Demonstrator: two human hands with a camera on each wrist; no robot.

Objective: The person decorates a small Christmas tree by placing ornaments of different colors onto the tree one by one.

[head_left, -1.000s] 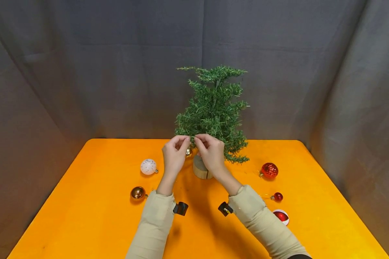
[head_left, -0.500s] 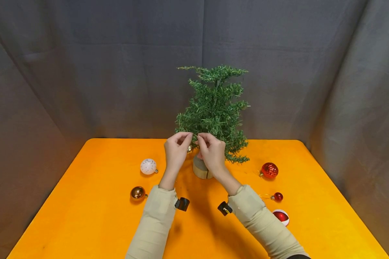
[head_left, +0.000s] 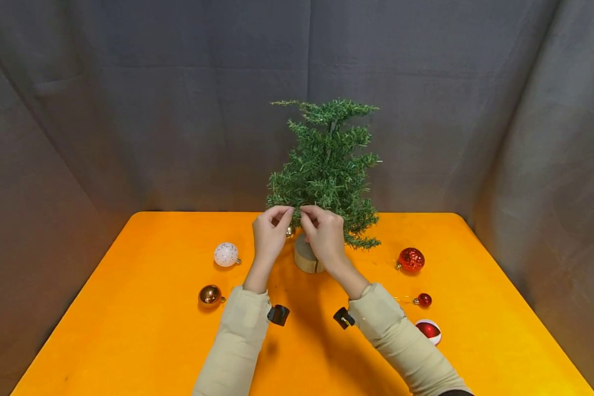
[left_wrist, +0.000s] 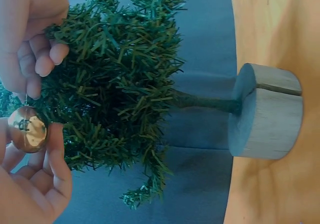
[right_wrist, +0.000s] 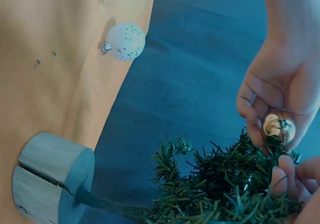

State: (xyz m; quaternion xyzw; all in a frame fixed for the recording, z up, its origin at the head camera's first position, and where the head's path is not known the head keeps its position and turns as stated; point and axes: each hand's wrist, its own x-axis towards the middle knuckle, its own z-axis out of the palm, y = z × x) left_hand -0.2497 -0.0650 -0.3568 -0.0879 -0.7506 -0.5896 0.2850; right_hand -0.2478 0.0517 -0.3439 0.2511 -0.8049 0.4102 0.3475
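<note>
A small artificial Christmas tree [head_left: 326, 176] stands on a round wooden base [left_wrist: 275, 121]. In front of its lower branches my left hand [head_left: 269, 234] holds a shiny gold Christmas ball [left_wrist: 29, 130] between its fingers. The ball's cap faces my right hand [head_left: 326, 234], whose thumb and forefinger pinch the fine hanging thread [left_wrist: 26, 99]. Only a small gap separates the fingertips of the two hands. From the head, just a sliver of the ball shows below the left fingers. The right wrist view has the ball [right_wrist: 279, 129] against the curled left fingers.
On the orange table [head_left: 143, 341], a speckled white ball [head_left: 226, 254] and a copper-gold ball [head_left: 210, 296] lie at left. At right lie a glittery red ball [head_left: 411, 259], a small red ball [head_left: 424, 300] and a red-and-white ball [head_left: 429, 331]. Grey curtains [head_left: 178, 110] enclose the table.
Both hands rose slightly, showing the thread between their fingertips half a second ago, then dropped a little. The left hand has shifted slightly right. The tree and loose balls stay put.
</note>
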